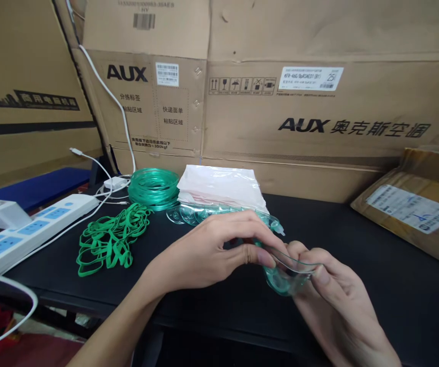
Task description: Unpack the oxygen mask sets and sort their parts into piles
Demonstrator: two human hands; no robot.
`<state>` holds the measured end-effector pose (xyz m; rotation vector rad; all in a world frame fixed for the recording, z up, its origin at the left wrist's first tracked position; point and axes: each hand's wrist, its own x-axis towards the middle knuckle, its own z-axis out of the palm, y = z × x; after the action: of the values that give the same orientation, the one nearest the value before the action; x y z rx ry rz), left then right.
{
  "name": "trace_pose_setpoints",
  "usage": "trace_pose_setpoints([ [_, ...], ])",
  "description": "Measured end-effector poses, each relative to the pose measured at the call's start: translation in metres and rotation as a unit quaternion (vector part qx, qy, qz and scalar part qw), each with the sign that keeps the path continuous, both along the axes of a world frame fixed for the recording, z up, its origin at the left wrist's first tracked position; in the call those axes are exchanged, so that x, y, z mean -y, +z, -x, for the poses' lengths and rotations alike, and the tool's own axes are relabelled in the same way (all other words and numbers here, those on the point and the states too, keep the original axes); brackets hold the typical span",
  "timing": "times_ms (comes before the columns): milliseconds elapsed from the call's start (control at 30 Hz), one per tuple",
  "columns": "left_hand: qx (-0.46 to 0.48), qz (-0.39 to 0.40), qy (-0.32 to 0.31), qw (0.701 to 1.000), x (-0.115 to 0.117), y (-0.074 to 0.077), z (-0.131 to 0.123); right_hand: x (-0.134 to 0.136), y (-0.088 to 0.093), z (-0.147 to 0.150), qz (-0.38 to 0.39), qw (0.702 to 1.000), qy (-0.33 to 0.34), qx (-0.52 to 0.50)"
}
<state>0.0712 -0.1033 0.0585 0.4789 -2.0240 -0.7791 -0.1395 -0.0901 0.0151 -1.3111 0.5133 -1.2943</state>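
Head-worn view, facing down — close over table (357, 239)

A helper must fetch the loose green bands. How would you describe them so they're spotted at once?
On the black table before the AUX cartons, look beside the white power strip. The green bands lie in a flat tangled heap; unlike the coiled tubing behind them, they are opaque and loose.

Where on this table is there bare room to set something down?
Widest bare patch: black table between the right hand and the brown parcel. Smaller strip between the green rubber bands and the left hand. Both hold the clear mask. Crowded back-left: tubing coil, bag stack, power strip.
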Motion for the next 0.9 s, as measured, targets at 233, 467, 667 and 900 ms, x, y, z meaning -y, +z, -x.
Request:
trace_pose_setpoints([
  [233, -0.002, -0.011, -0.024, 1.0, 0.0, 0.0, -0.002, -0.004, -0.001, -0.004, -0.02, 0.999, 0.016, 0.021],
  [467, 0.043, 0.019, 0.026, 0.999, -0.004, 0.0, 0.002, -0.005, -0.004, -0.009, -0.02, 0.999, -0.021, 0.028],
  [667, 0.053, 0.05, 0.013, 0.997, -0.005, -0.002, 0.004, -0.005, -0.005, -0.011, -0.001, 0.999, 0.006, 0.032],
  [900, 0.06, 0.053, -0.004, 0.997, -0.004, -0.001, 0.003, -0.006, -0.004, -0.012, -0.01, 0.999, 0.028, 0.025],
])
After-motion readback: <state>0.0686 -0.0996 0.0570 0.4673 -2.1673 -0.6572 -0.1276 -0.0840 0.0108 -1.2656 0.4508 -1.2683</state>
